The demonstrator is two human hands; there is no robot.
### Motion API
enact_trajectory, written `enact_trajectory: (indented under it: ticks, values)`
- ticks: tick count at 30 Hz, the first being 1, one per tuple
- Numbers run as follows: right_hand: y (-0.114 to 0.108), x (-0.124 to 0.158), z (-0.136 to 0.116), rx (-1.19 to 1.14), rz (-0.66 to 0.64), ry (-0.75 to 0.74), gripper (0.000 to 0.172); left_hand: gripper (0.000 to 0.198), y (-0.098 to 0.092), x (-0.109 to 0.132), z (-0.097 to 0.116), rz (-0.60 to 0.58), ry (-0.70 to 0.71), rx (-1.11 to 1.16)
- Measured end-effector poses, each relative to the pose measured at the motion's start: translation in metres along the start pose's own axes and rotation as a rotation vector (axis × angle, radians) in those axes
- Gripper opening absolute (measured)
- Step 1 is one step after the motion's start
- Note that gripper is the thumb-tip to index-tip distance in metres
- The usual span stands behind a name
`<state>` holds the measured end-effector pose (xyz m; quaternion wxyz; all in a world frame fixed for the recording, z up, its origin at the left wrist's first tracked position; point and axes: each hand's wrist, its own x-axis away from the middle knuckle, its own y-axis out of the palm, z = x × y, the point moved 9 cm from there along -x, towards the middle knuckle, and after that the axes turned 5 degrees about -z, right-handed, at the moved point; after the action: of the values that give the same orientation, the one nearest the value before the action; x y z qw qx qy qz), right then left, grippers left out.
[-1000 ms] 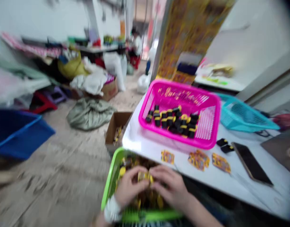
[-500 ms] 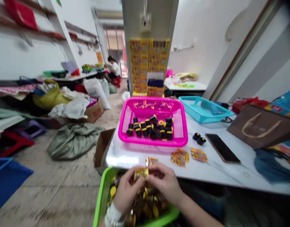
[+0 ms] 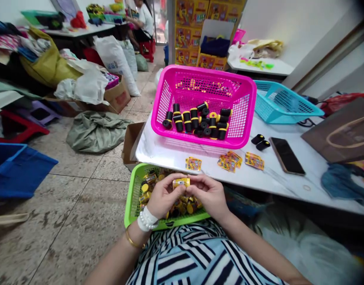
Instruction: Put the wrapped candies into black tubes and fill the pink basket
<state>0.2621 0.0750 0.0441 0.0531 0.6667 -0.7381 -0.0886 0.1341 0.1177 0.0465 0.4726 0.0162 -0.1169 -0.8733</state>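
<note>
My left hand (image 3: 164, 197) and my right hand (image 3: 210, 194) meet above the green basket (image 3: 129, 206). Between their fingertips they pinch a small cylinder with a yellow printed label (image 3: 181, 182); my fingers cover its right end. Below, the basket contains many similar yellow-labelled cylinders (image 3: 145, 197). On the table edge just beyond my hands lie flat printed yellow labels (image 3: 194, 163), with further labels (image 3: 229, 161) to the right. A pink basket (image 3: 201, 143) behind them holds black cylinders with yellow rims (image 3: 187, 120).
Two black cylinders (image 3: 260, 142) and a phone (image 3: 287, 156) lie on the white table (image 3: 158, 152). A blue basket (image 3: 291, 114) and a brown paper bag (image 3: 342, 132) stand at the right. A blue bin (image 3: 18, 174) is on the floor at left; another person (image 3: 143, 19) sits far back.
The view has tilted downward, bringing my striped clothing into sight. Both hands still hold the labelled cylinder, and its label now appears wrapped round it.
</note>
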Motion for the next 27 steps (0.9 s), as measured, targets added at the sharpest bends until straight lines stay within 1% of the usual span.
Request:
enact_trajectory:
  ticks: [2, 4, 5, 6, 7, 9, 11, 14, 17, 19, 21, 22, 23, 25, 26, 27]
  values:
    - [0.001, 0.002, 0.01, -0.011, -0.048, 0.064, 0.038, 0.038, -0.003, 0.003, -0.023, 0.001, -0.114, 0.119]
    - [0.006, 0.003, 0.018, -0.007, -0.153, 0.095, 0.05, 0.04, -0.003, 0.008, -0.043, 0.004, -0.216, 0.241]
    - [0.009, 0.003, 0.021, -0.004, -0.213, 0.107, 0.051, 0.04, -0.003, 0.01, -0.051, 0.01, -0.258, 0.284]
    - [0.011, 0.003, 0.024, -0.005, -0.261, 0.121, 0.047, 0.041, -0.002, 0.012, -0.057, 0.017, -0.296, 0.318]
    - [0.013, 0.002, 0.027, -0.013, -0.29, 0.132, 0.039, 0.042, 0.0, 0.013, -0.062, 0.018, -0.329, 0.352]
    - [0.012, -0.003, 0.029, -0.046, -0.284, 0.135, 0.026, 0.042, 0.004, 0.013, -0.067, 0.006, -0.354, 0.437]
    - [0.014, -0.006, 0.029, -0.05, -0.276, 0.118, 0.026, 0.041, 0.007, 0.012, -0.067, -0.012, -0.345, 0.507]
    - [0.022, -0.006, 0.03, 0.033, -0.287, 0.074, 0.029, 0.041, 0.007, 0.014, -0.069, -0.017, -0.334, 0.537]
    - [0.025, -0.002, 0.029, 0.085, -0.236, 0.031, 0.024, 0.043, 0.006, 0.02, -0.072, -0.013, -0.328, 0.582]
    - [0.024, -0.001, 0.018, 0.212, -0.234, -0.054, 0.022, 0.043, 0.004, 0.024, -0.074, -0.008, -0.33, 0.579]
    - [0.022, -0.003, -0.005, 0.452, -0.244, -0.217, 0.025, 0.043, -0.005, 0.027, -0.078, 0.007, -0.356, 0.495]
    - [0.017, -0.005, -0.019, 0.593, -0.218, -0.302, 0.028, 0.043, -0.012, 0.027, -0.081, 0.017, -0.377, 0.413]
    - [0.009, -0.01, -0.031, 0.737, -0.163, -0.369, 0.031, 0.043, -0.02, 0.028, -0.083, 0.029, -0.394, 0.304]
    - [-0.01, -0.022, -0.048, 0.997, -0.012, -0.422, 0.032, 0.042, -0.041, 0.025, -0.082, 0.083, -0.375, 0.026]
    - [-0.018, -0.03, -0.051, 1.104, 0.049, -0.416, 0.028, 0.044, -0.051, 0.023, -0.077, 0.131, -0.332, -0.117]
    - [-0.024, -0.037, -0.051, 1.187, 0.077, -0.4, 0.024, 0.047, -0.06, 0.022, -0.07, 0.186, -0.276, -0.244]
